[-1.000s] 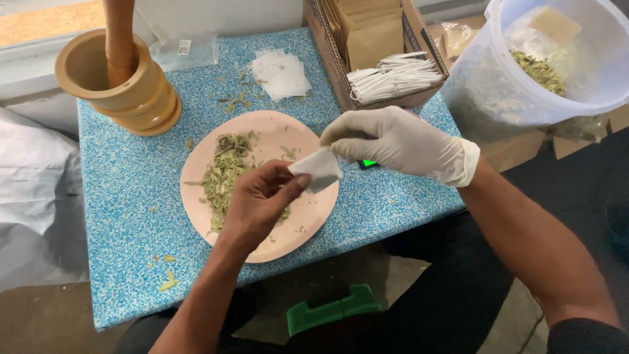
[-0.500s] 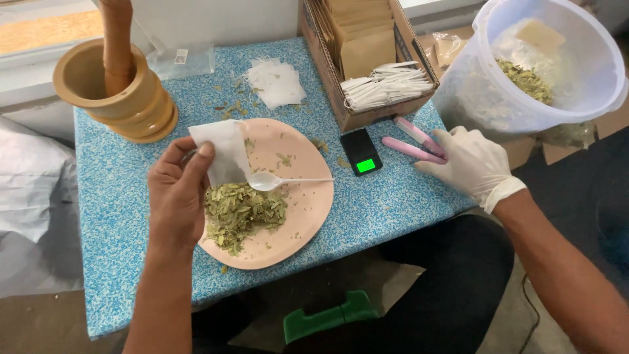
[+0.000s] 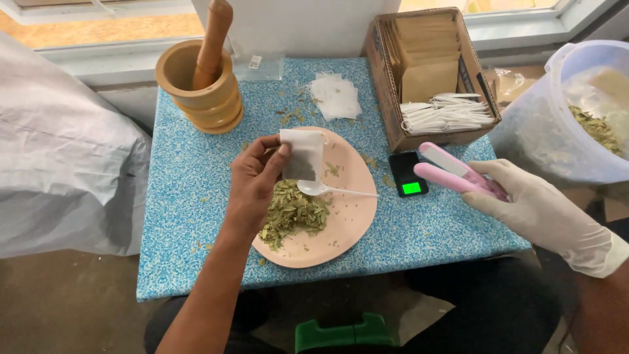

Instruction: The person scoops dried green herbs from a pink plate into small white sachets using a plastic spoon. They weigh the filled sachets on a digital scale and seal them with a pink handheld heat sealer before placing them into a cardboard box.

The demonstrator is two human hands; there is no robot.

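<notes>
Your worktop is a small table (image 3: 196, 196) with a blue speckled top. Off its right edge stands a large translucent plastic tub (image 3: 570, 124) holding dried leaves. At the far right corner sits an open cardboard box (image 3: 386, 98), packed with upright brown paper envelopes (image 3: 429, 65) at the back and a bundle of white tagged strings (image 3: 445, 115) at the front. At the far left corner stands a wooden mortar (image 3: 196, 92) with its pestle (image 3: 213, 39) leaning inside. A clear flat packet (image 3: 259, 65) with a small white label lies against the far edge beside the mortar. A loose stack of white paper sachets (image 3: 335, 97) lies near the far edge, between mortar and box.

In the middle of the tabletop rests a round pink plate (image 3: 350, 216) carrying a heap of dried green leaves (image 3: 295, 213) and a white plastic spoon (image 3: 327, 190). Just right of the plate, in front of the box, lies a small black pocket scale (image 3: 409, 174) with a lit green display.

Your bare left hand (image 3: 252, 187) pinches a white sachet (image 3: 301, 154) upright above the plate's far rim, thumb against fingers. Your gloved right hand (image 3: 534, 203) grips a pink clamp-type sealer (image 3: 452, 170) near the right edge, its tip just beside the scale.
</notes>
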